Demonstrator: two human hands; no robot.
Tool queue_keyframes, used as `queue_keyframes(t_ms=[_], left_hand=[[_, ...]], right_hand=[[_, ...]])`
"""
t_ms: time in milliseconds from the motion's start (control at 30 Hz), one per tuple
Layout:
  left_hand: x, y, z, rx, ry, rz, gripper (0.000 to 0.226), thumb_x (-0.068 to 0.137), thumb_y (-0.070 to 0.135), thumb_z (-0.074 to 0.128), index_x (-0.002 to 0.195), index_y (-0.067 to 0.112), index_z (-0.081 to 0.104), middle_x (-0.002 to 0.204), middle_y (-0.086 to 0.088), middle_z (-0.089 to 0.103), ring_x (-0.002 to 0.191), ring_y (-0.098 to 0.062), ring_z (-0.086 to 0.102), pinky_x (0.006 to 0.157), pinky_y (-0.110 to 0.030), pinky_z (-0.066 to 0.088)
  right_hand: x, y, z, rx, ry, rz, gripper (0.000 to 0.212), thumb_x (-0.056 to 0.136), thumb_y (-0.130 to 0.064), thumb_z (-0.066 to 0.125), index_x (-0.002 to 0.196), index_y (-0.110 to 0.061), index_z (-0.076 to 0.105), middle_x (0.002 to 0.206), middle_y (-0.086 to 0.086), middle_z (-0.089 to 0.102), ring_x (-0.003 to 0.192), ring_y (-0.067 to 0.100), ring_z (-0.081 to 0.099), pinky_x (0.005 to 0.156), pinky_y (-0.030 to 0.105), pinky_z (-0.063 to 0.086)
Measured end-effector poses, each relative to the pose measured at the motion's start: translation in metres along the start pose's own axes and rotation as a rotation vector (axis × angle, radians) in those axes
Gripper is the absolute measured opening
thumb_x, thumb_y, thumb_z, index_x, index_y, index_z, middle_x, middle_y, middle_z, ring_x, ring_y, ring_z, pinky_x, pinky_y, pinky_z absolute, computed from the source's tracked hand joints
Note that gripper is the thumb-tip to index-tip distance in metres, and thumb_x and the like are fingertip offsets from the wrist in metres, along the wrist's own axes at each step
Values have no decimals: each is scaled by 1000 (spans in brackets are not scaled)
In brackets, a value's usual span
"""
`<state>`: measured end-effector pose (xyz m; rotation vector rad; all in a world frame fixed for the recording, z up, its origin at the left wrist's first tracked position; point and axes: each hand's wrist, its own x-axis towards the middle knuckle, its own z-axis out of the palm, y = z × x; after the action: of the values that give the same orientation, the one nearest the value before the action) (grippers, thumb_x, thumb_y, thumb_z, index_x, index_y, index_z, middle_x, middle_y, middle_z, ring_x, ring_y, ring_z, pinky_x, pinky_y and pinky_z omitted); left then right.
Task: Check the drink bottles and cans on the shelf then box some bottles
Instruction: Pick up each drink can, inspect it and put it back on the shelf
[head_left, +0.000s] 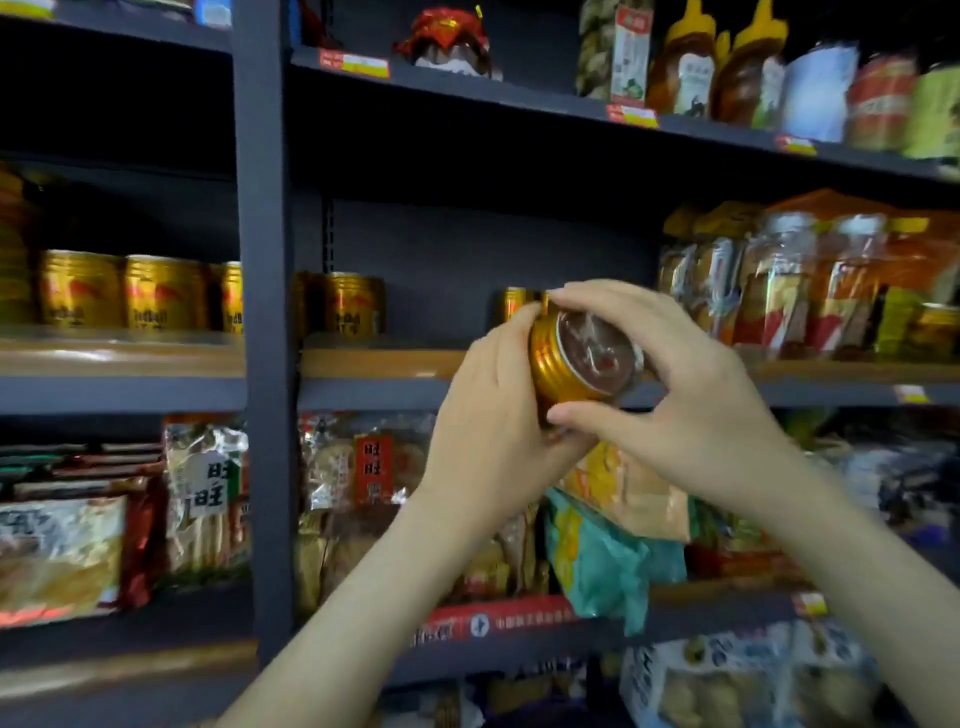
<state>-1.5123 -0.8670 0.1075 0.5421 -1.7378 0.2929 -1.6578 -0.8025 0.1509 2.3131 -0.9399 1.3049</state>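
Observation:
A gold drink can is tipped on its side in front of the middle shelf, with its silvery end facing me. My left hand wraps round its body from the left. My right hand pinches it from the right, fingers over the top rim and thumb under the bottom. More gold cans with red print stand on the middle shelf: several at the left, one past the upright and one partly hidden behind my fingers.
A dark metal upright divides the shelving. Wrapped snack packs fill the middle shelf's right end. Squeeze bottles and jars stand on the top shelf. Snack bags crowd the lower shelf, and boxed goods lie below.

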Motion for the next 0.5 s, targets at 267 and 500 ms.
queue_keyframes(t_ms=[267, 500], left_hand=[[-166, 62, -18, -311, -169, -464, 66, 67, 51, 72, 121, 45, 35, 123, 16, 53, 114, 1, 53, 94, -16, 44], [-292, 135, -61, -119, -392, -809, 72, 72, 26, 83, 128, 33, 37, 122, 16, 50, 109, 9, 45, 90, -4, 38]], right_hand=[[-147, -35, 50, 656, -272, 437, 82, 60, -31, 87, 126, -47, 42, 127, -26, 55, 122, -8, 48, 100, 14, 41], [-262, -111, 83, 735, -422, 751, 76, 63, -19, 89, 116, -44, 41, 115, -26, 54, 106, -18, 50, 85, 1, 38]])
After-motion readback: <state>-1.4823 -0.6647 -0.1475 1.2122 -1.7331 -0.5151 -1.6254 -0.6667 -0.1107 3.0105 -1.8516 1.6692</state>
